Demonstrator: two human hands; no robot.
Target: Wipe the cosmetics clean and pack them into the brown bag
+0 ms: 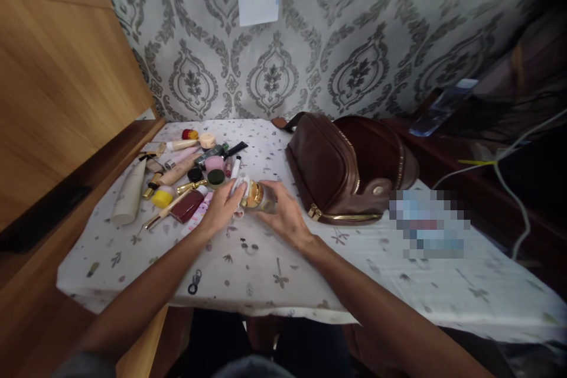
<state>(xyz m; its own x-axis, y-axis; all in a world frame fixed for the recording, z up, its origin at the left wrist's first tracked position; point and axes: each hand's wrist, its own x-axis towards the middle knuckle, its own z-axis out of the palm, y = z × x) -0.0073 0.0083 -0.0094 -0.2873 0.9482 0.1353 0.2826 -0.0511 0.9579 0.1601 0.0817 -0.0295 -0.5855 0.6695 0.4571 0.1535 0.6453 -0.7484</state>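
Note:
A small clear bottle with a gold collar [256, 194] lies on its side in my right hand [286, 212], whose fingers wrap round its glass end. My left hand [222, 208] is closed on a white piece [241, 184] that looks like a tissue, pressed against the gold end. Just left of that hand lie a dark red bottle [186, 207], a pink patterned packet [201, 210] and a dark green jar [216, 178]. A pink jar [215, 163] and a black round lid [194, 175] sit behind them. Palms and fingers hide part of the bottle.
A brown leather bag [325, 156] stands unzipped to the right. Several cosmetics lie at the left, among them a cream tube [130, 195] and a yellow-lidded jar [162, 196]. A wooden panel [66, 65] borders the left; a white cable [509, 189] hangs at the right.

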